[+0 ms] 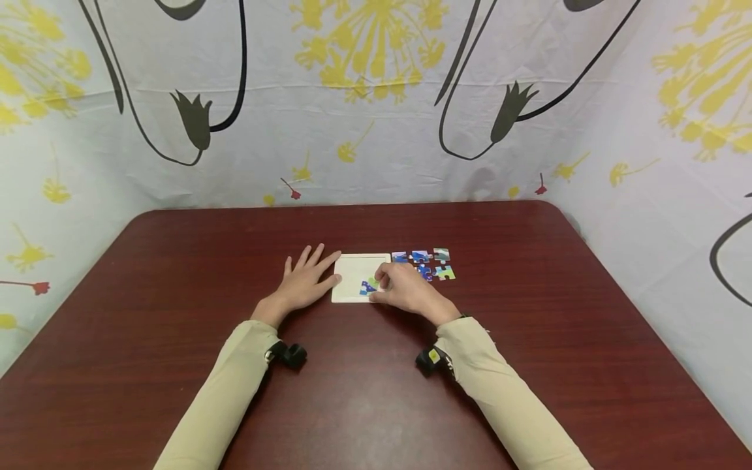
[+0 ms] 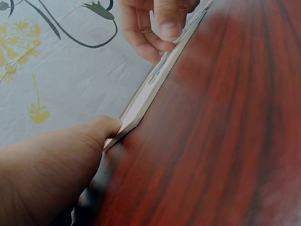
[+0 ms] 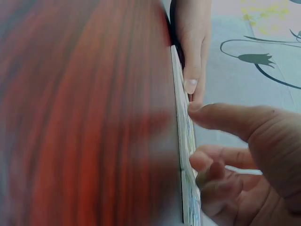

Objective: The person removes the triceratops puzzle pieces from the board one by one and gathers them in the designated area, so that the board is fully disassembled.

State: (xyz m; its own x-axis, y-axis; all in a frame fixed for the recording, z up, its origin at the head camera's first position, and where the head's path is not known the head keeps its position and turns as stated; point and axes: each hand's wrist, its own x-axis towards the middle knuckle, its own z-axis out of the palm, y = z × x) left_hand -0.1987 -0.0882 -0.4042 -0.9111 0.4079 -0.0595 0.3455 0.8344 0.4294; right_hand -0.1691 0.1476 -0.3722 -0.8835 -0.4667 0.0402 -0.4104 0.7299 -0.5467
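A shallow white puzzle tray (image 1: pixel 349 269) lies on the table in the head view. My left hand (image 1: pixel 301 286) is spread flat beside it, thumb and a fingertip on its left edge. In the left wrist view the thumb (image 2: pixel 109 126) presses that edge. Blue and green jigsaw pieces (image 1: pixel 367 287) sit in the tray's lower right part. Bent over them, my right hand (image 1: pixel 405 287) has its thumb and fingertips around a jigsaw piece low in the tray. The right wrist view shows the thumb (image 3: pixel 211 115) and curled fingers at the tray's rim; the palm hides part of the tray.
Several loose jigsaw pieces (image 1: pixel 420 256) lie on the table just right of the tray, partly behind the right hand. Dark red-brown table (image 1: pixel 352 385) surrounds everything. A patterned white cloth (image 1: pixel 376 150) hangs along its far and side edges.
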